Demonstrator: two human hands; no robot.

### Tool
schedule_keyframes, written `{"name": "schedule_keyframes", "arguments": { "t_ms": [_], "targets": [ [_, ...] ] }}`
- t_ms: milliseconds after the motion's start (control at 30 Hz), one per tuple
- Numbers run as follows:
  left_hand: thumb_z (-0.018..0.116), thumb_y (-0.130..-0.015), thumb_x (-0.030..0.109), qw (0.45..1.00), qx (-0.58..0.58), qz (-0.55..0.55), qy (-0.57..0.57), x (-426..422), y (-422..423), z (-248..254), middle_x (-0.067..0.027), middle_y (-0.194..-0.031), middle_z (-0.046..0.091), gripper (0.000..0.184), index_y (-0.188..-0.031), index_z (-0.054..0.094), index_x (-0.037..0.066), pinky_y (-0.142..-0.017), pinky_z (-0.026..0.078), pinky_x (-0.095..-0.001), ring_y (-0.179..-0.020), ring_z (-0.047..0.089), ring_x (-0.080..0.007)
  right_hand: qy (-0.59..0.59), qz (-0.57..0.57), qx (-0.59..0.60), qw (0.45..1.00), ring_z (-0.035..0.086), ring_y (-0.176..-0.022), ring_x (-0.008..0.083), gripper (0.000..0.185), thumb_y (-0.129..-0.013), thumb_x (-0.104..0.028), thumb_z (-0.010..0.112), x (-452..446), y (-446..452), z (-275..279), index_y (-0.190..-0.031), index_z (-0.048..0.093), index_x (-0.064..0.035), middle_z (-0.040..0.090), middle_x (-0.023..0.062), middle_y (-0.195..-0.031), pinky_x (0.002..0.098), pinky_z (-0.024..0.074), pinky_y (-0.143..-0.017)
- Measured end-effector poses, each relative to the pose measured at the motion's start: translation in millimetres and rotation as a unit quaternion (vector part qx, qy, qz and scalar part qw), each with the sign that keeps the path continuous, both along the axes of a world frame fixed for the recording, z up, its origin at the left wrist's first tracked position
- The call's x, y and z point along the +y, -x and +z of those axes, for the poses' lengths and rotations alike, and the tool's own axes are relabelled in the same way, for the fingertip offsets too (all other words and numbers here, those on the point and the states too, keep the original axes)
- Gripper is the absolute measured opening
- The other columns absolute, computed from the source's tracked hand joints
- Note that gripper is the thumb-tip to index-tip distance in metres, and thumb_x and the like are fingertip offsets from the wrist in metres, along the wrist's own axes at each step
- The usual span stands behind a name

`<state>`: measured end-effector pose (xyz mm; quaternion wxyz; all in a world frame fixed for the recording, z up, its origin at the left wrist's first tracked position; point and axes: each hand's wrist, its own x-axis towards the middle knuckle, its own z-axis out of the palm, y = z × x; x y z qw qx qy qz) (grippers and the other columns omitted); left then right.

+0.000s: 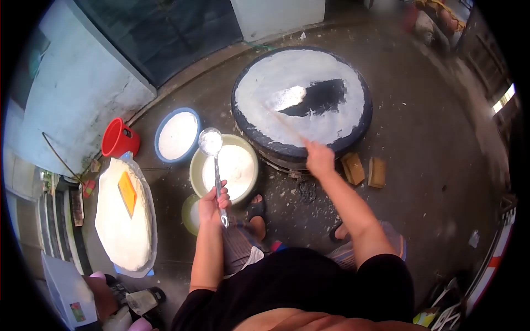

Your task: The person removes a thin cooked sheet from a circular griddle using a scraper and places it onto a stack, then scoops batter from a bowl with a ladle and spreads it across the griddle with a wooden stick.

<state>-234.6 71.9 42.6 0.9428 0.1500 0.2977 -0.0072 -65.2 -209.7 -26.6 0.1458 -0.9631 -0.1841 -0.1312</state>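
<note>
My left hand (211,205) is closed round the handle of a metal ladle (210,142). White residue coats the ladle's bowl, which hangs over the left rim of a pale green basin (253,179) of white batter (237,168). My right hand (321,159) grips a thin wooden stick (291,130) that reaches over a large round black griddle (365,117). The stick's far end is hard to make out. White batter (270,71) covers most of the griddle, with a dark bare patch (326,98) and a thick white lump (295,96) beside it.
A blue basin (158,144) of white stuff and a red bucket (115,142) stand at the left. Nearer, a stack of white round sheets (124,237) bears an orange-yellow flat piece (128,193). Two brick-like blocks (377,172) lie right of the griddle.
</note>
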Motion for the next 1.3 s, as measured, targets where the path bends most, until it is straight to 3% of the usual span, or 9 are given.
{"name": "schedule_keyframes", "arguments": {
  "t_ms": [200,300,433,667,733,833,1033,1067,1300],
  "targets": [
    [0.033,-0.090,0.016,1.000,0.008,-0.003,-0.008,1,-1,-4,-0.0077,-0.076,0.043,0.032,-0.111,0.040,-0.007,-0.043,0.031,-0.0217,-0.054,0.036,-0.0115,0.008,-0.144,0.017,0.989,0.058,-0.071,0.0304,0.042,-0.068,-0.007,0.053,-38,-52,1,-0.109,0.052,-0.0142,0.055,0.0099,-0.081,0.0418,0.0460,-0.058],
    [0.033,-0.090,0.016,1.000,-0.004,-0.002,-0.007,3,-2,-5,-0.0076,-0.076,0.043,0.032,-0.111,0.039,-0.008,-0.043,0.031,-0.0215,-0.054,0.036,-0.0111,-0.140,-0.157,-0.001,0.978,0.057,-0.071,0.0319,0.041,-0.069,-0.006,0.052,-27,-47,-10,-0.109,0.052,-0.0141,0.055,0.0106,-0.082,0.0423,0.0459,-0.061],
    [0.031,-0.091,0.017,1.000,-0.001,0.004,0.004,-3,-2,-1,-0.0073,-0.076,0.043,0.032,-0.111,0.040,-0.008,-0.043,0.031,-0.0212,-0.054,0.035,-0.0105,0.005,-0.142,0.038,0.989,0.057,-0.072,0.0337,0.037,-0.070,-0.007,0.052,-53,-56,3,-0.107,0.052,-0.0119,0.055,0.0128,-0.082,0.0418,0.0458,-0.063],
    [0.032,-0.091,0.016,0.999,0.012,0.000,-0.032,-3,-6,-1,-0.0073,-0.076,0.043,0.032,-0.111,0.039,-0.008,-0.043,0.031,-0.0209,-0.054,0.035,-0.0106,-0.156,-0.190,0.030,0.969,0.056,-0.074,0.0324,0.036,-0.070,-0.008,0.052,-38,-33,-2,-0.106,0.053,-0.0105,0.055,0.0125,-0.083,0.0422,0.0458,-0.063],
    [0.032,-0.091,0.016,1.000,-0.012,-0.004,-0.005,-2,-5,-3,-0.0074,-0.076,0.043,0.032,-0.111,0.039,-0.008,-0.043,0.031,-0.0213,-0.054,0.036,-0.0109,-0.028,-0.115,0.000,0.993,0.056,-0.073,0.0319,0.038,-0.069,-0.008,0.052,-45,-32,-16,-0.107,0.053,-0.0109,0.055,0.0124,-0.084,0.0423,0.0459,-0.063],
    [0.032,-0.091,0.016,1.000,0.000,0.000,0.006,-6,-4,3,-0.0074,-0.076,0.043,0.032,-0.111,0.039,-0.007,-0.043,0.031,-0.0216,-0.054,0.036,-0.0110,0.001,-0.208,0.016,0.978,0.057,-0.074,0.0322,0.036,-0.070,-0.006,0.048,-78,-60,0,-0.106,0.053,-0.0112,0.054,0.0122,-0.087,0.0429,0.0460,-0.063],
    [0.033,-0.090,0.016,1.000,-0.002,-0.010,-0.014,-1,-6,-3,-0.0077,-0.076,0.044,0.031,-0.109,0.040,-0.007,-0.043,0.032,-0.0215,-0.053,0.037,-0.0110,-0.089,-0.254,0.073,0.960,0.057,-0.078,0.0342,0.040,-0.071,-0.005,0.048,-50,-28,6,-0.110,0.049,-0.0120,0.053,0.0115,-0.093,0.0437,0.0462,-0.064],
    [0.033,-0.090,0.016,1.000,-0.002,-0.011,-0.015,-3,-8,-2,-0.0077,-0.076,0.044,0.031,-0.109,0.040,-0.007,-0.043,0.032,-0.0215,-0.053,0.037,-0.0110,-0.078,-0.164,0.038,0.983,0.057,-0.077,0.0333,0.039,-0.072,-0.006,0.046,-50,-21,8,-0.111,0.048,-0.0124,0.052,0.0116,-0.094,0.0430,0.0468,-0.063],
    [0.034,-0.089,0.014,1.000,0.024,0.003,-0.011,-6,-7,5,-0.0069,-0.074,0.044,0.029,-0.108,0.041,-0.007,-0.041,0.032,-0.0213,-0.051,0.037,-0.0103,0.003,-0.251,0.042,0.967,0.057,-0.075,0.0311,0.039,-0.072,-0.007,0.050,-98,-54,17,-0.111,0.048,-0.0088,0.050,0.0123,-0.090,0.0414,0.0476,-0.063]
  ]
}}
